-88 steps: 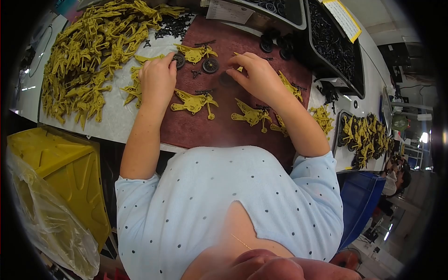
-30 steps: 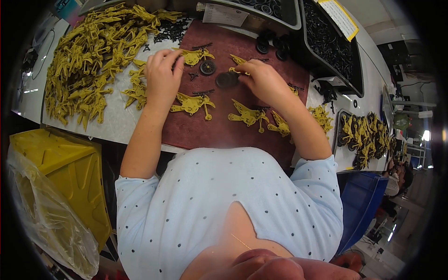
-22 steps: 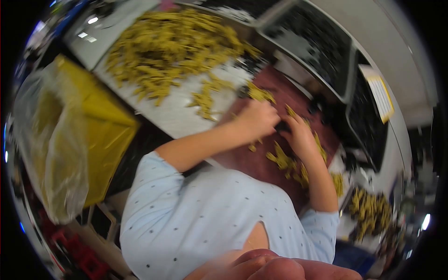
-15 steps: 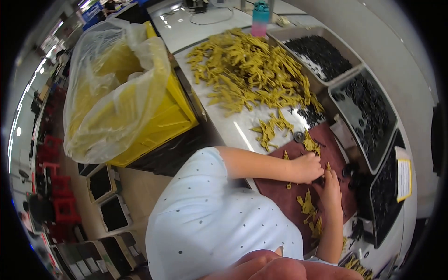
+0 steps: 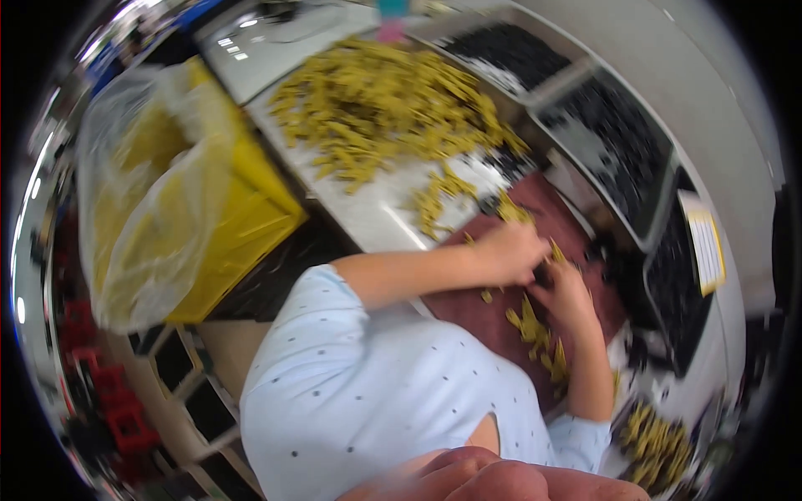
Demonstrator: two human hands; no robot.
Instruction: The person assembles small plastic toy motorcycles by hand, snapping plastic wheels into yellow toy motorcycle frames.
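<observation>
Over a dark red mat [image 5: 478, 311], my two hands meet with their fingers pinched together. My left hand [image 5: 508, 254] is closed, and what its fingertips grip is hidden. Closed beside it, my right hand [image 5: 570, 299] holds a small yellow plastic part [image 5: 556, 249] whose tip sticks out above the fingers. Something dark shows between the hands, too blurred to name. Several loose yellow parts [image 5: 526, 324] lie on the mat just below my hands. More yellow parts [image 5: 511, 209] lie at the mat's far end, next to a small round black piece [image 5: 488, 204].
A large heap of yellow parts [image 5: 388, 104] covers the far table. Bins of small black pieces [image 5: 505, 50], black rings [image 5: 614, 138] and dark parts [image 5: 675, 275] line the right. A yellow crate [image 5: 251, 209] with a clear plastic liner [image 5: 117, 217] stands left. Another yellow pile [image 5: 656, 447] sits lower right.
The view has swung, so the table, bins and crate appear shifted left, with some blur. My hands stay together over the mat, their grip much the same.
</observation>
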